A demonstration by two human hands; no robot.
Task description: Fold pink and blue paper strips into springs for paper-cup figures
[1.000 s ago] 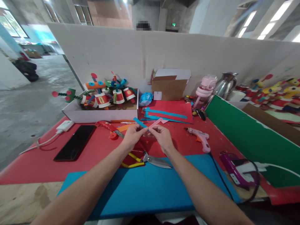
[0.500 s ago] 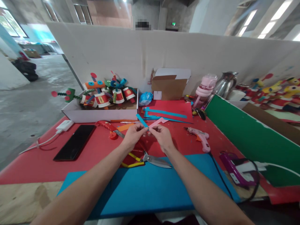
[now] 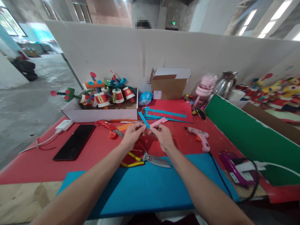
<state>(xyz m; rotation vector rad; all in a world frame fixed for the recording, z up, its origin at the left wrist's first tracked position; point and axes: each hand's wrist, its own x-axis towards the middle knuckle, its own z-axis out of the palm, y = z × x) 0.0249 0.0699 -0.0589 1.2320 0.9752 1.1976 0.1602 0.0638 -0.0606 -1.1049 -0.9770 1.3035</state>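
Two narrow paper strips, one blue (image 3: pixel 143 119) and one pink (image 3: pixel 159 121), cross or meet at my fingertips over the red table cover (image 3: pixel 93 168). My right hand (image 3: pixel 162 134) pinches the strips where they meet. My left hand (image 3: pixel 134 133) has thumb and forefinger pressed together beside the blue strip's lower end; whether anything is between them is too small to tell. Just below the hands lie yellow-handled scissors (image 3: pixel 154 159). A red-handled cutter (image 3: pixel 105 125) and an orange paper piece (image 3: pixel 124 127) are left of my left hand.
Behind are a white box of paper-cup figures (image 3: pixel 100 115), red sheets (image 3: pixel 173 107) with blue strips, and a cardboard box (image 3: pixel 165 89). A phone (image 3: pixel 74 142) lies left; a pink glue gun (image 3: pixel 201 137), purple power strip (image 3: pixel 236 170) and green panel (image 3: pixel 246 137) are right.
The blue strip has shifted slightly right and stands steeper. My left fingertips have drawn a little away from the joint, while my right hand is nearly in the same place.
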